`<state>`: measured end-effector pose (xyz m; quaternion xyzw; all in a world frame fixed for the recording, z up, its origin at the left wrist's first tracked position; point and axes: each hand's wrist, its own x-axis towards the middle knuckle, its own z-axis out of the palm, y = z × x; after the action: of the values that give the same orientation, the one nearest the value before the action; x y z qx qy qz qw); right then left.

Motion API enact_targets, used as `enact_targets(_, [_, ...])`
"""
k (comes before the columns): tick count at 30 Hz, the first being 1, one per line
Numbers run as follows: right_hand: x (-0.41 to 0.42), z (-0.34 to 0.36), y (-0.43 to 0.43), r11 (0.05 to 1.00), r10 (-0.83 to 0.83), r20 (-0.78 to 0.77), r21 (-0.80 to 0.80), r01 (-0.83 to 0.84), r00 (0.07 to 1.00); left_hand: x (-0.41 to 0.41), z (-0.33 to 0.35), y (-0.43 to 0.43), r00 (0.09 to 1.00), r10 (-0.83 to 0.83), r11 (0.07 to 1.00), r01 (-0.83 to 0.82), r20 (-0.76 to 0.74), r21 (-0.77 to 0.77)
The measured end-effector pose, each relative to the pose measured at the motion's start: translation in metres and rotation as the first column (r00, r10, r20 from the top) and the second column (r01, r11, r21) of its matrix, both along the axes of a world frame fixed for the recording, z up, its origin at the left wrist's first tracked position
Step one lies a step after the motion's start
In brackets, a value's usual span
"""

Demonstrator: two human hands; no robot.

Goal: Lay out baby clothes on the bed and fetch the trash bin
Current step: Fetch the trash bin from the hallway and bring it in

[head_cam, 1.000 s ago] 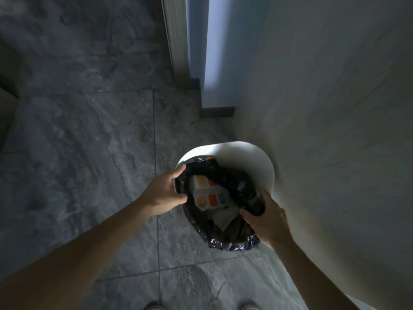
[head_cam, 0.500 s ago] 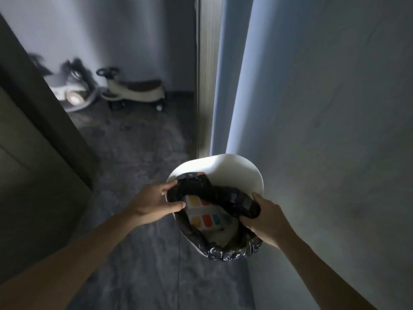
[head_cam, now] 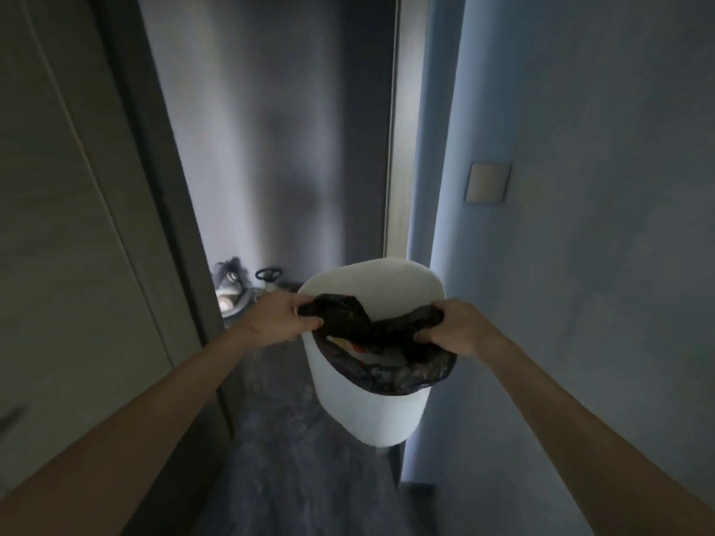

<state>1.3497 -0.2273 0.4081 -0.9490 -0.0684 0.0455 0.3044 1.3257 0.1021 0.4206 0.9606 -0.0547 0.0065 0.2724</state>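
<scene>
Gripping crinkly-lined white bin [head_cam: 371,412] two-handed

White trash bin [head_cam: 369,404], rounded, held off the floor, tilted with open top toward camera. Black bag [head_cam: 402,375] lining it, edge folded over near rim, bunched across the opening. Inside, a glimpse of orange and yellow; contents unclear.

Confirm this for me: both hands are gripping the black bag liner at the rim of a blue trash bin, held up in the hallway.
Not quite: the trash bin is white, not blue; the wall beside it is what looks bluish. The rest stands. The head view shows the left hand and right hand each gripping the black bag liner at the rim, bin held up in the hallway.
</scene>
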Motion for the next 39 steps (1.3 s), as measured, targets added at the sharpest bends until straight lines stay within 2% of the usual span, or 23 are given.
enact_targets(7, [-0.006,0.063,0.024,0.992,0.122,-0.034,0.031,-0.121,0.992,-0.056,0.065,0.011,0.979,0.203,0.969,-0.204,-0.017,-0.137])
enact_targets(12, [-0.011,0.079,0.046,0.956,0.288,-0.011,0.066,-0.287,0.957,-0.126,0.087,0.011,0.939,0.344,0.937,-0.344,-0.001,-0.055])
enact_targets(16, [-0.023,0.083,0.076,0.902,0.431,0.002,0.031,-0.431,0.902,-0.199,0.086,0.008,0.864,0.504,0.860,-0.502,0.007,-0.091])
enact_targets(22, [-0.093,0.081,0.127,0.739,0.673,0.027,0.028,-0.673,0.739,-0.324,0.081,0.002,0.683,0.730,0.682,-0.730,-0.029,-0.038])
enact_targets(28, [-0.196,0.068,0.176,0.543,0.837,0.024,0.094,-0.834,0.547,-0.471,0.071,-0.013,0.435,0.900,0.436,-0.899,0.028,-0.036])
enact_targets(35, [-0.344,0.049,0.200,0.262,0.964,0.020,0.120,-0.958,0.266,-0.649,0.038,-0.073,0.134,0.990,0.139,-0.984,0.046,-0.115])
enact_targets(39, [-0.424,0.023,0.197,0.134,0.990,0.027,0.064,-0.989,0.136,-0.733,0.012,-0.118,0.018,0.998,0.024,-0.995,0.061,-0.101])
